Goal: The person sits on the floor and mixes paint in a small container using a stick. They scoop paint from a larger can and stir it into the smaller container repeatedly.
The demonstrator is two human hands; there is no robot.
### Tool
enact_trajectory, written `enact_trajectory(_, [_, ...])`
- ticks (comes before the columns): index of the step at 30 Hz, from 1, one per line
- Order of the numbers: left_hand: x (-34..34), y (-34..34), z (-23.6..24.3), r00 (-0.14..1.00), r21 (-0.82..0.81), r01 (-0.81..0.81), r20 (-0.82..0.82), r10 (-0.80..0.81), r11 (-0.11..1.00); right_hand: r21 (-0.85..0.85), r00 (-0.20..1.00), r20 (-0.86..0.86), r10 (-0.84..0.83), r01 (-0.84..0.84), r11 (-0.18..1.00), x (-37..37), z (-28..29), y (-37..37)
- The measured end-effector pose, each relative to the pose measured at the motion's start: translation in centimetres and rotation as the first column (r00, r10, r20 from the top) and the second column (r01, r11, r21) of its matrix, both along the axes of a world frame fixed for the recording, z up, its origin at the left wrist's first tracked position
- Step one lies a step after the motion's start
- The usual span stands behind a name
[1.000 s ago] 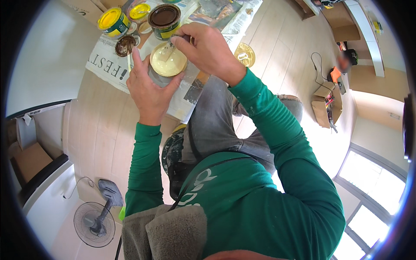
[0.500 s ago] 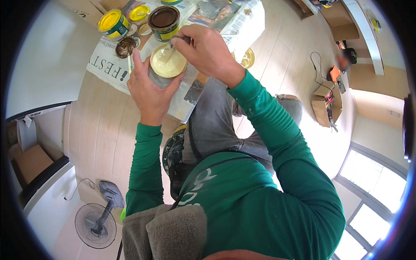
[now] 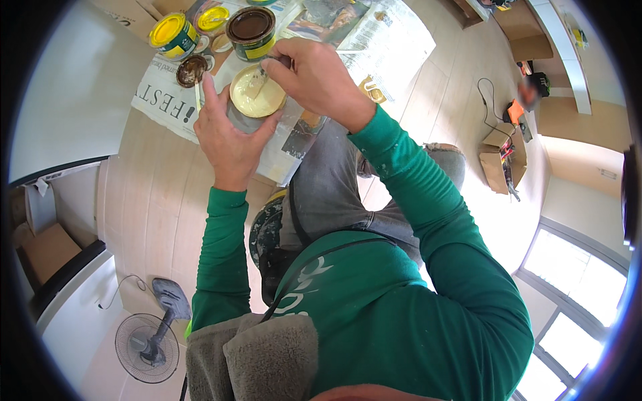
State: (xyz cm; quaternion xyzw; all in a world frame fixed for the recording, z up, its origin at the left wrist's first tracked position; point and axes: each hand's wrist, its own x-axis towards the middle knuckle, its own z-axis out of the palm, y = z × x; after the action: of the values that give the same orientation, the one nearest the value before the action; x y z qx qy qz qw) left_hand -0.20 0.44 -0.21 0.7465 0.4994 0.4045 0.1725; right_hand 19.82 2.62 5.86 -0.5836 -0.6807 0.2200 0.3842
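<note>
A round can of pale yellow paint is tilted toward me above the newspaper. My left hand curls round its near and left sides, thumb on the right. Over its rim, my right hand pinches a thin, paint-smeared stirring tool whose end dips into the paint. Its exact kind is unclear, as my fingers cover the upper part. Just beyond stands an open can of dark brown paint. A brown-coated lid with a pale stick lies left of my left fingers.
Newspaper covers the work spot. A yellow-topped can and a yellow lid stand at the far left. A gold lid lies right of my right wrist. A cardboard box of tools and a fan are farther off.
The newspaper's right side has spread out farther and lies flatter, showing more of the gold lid. The paint can and both hands have shifted only slightly; the stirring tool stays in the paint.
</note>
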Motion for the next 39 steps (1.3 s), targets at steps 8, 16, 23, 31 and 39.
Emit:
enact_trajectory(8, [0.0, -0.2, 0.1, 0.999, 0.021, -0.024, -0.040, 0.025, 0.999, 0.102, 0.979, 0.204, 0.017, -0.038, 0.994, 3.4, 1.2, 0.5])
enact_trajectory(16, [-0.1, -0.1, 0.0, 1.000, 0.003, -0.006, -0.026, 0.006, 1.000, 0.049, 0.999, 0.013, -0.034, 0.034, 0.998, 0.2, -0.8, 0.7])
enact_trajectory(23, [0.0, -0.2, 0.0, 0.998, 0.035, -0.027, -0.054, 0.028, 0.999, 0.072, 0.982, 0.187, -0.003, -0.011, 0.997, 2.9, 1.1, 0.4])
enact_trajectory(31, [-0.1, 0.0, 0.0, 1.000, -0.001, -0.001, -0.006, 0.001, 1.000, 0.087, 0.997, 0.004, -0.071, 0.070, 0.994, -0.2, -1.2, 0.4])
enact_trajectory(39, [0.1, -0.2, 0.6, 0.997, 0.083, -0.024, -0.076, 0.031, 0.996, 0.003, 0.992, 0.129, -0.003, 0.002, 1.000, 2.5, 0.7, -0.8])
